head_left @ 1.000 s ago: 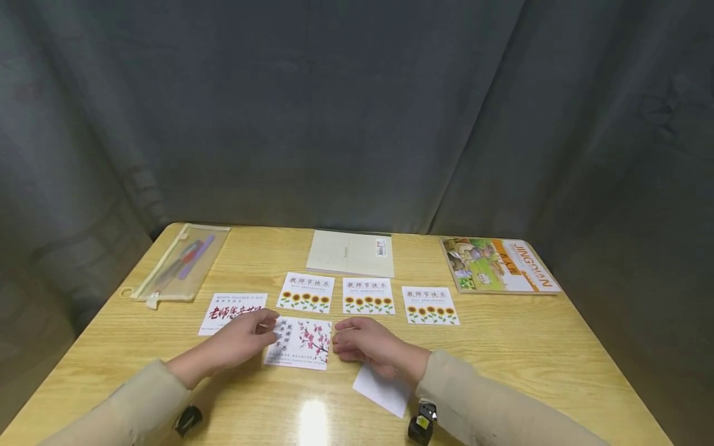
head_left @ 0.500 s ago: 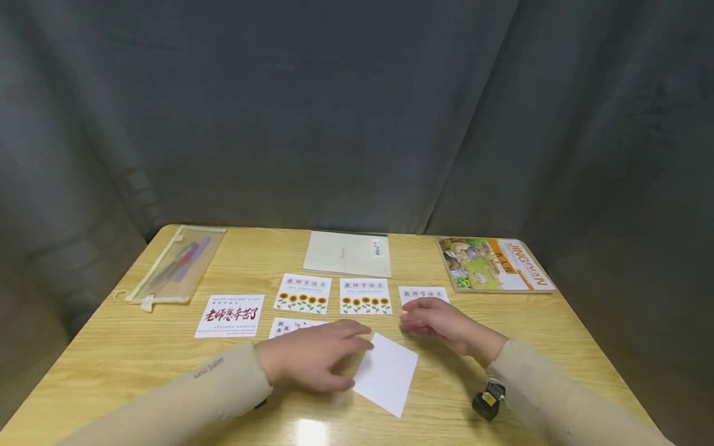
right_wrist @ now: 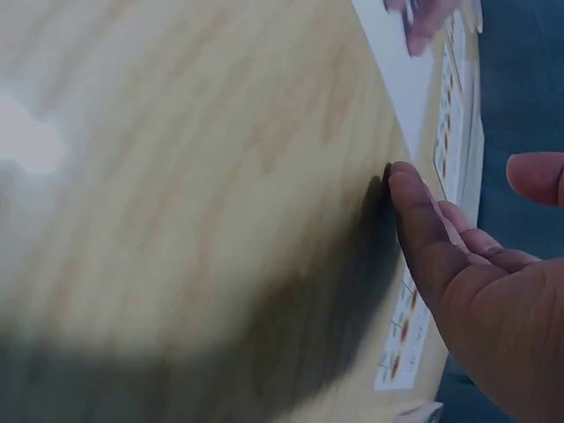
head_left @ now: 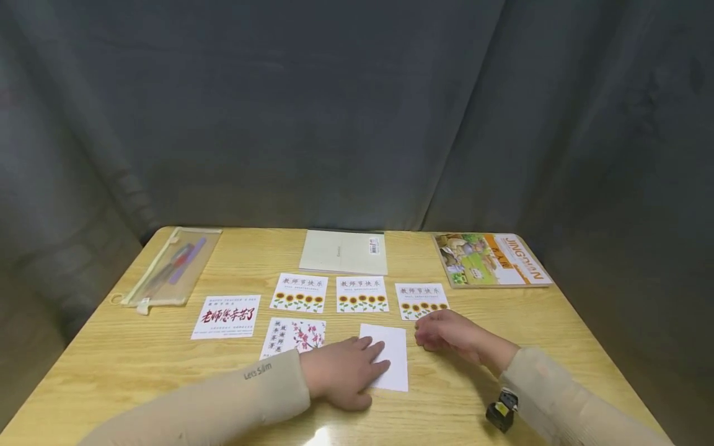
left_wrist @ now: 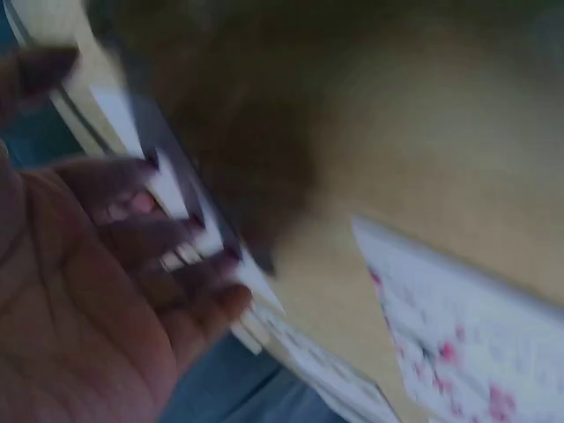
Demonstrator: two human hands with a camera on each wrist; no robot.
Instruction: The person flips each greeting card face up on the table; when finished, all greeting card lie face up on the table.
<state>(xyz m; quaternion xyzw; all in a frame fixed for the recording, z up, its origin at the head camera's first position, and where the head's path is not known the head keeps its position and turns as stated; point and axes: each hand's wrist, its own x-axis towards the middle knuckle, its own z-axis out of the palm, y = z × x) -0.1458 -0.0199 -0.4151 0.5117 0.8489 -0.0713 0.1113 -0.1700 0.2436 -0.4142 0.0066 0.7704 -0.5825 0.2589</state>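
In the head view, the left hand [head_left: 343,371] lies flat on the blank white card [head_left: 390,356], fingers straight and pressing its left part against the table [head_left: 139,359]; it pinches nothing. Just left of this hand lies the blossom card [head_left: 294,336], partly hidden by the wrist, and beyond the fingertips stand three sunflower cards [head_left: 361,294] in a row. Farther left of the hand is the red-lettered card [head_left: 225,316], and far off are a pencil pouch [head_left: 170,267], a pale notebook [head_left: 344,252] and a picture book [head_left: 491,259]. The right hand [head_left: 446,331] rests on the wood just right of the white card, fingers loosely curled and apparently holding nothing. In the left wrist view, much blurred, the left hand [left_wrist: 97,291] shows a relaxed palm with fingers on a white edge, and the blossom card [left_wrist: 467,335] lies to its side. In the right wrist view, the right hand [right_wrist: 476,282] touches the table with relaxed fingers, and the white card [right_wrist: 401,75] lies ahead of them with the other hand's fingertips on it. The risk, as it seems, is that the flat pressing hand slides the white card over the smooth wood into the blossom card or the sunflower row and disturbs them, because nothing really grips it.
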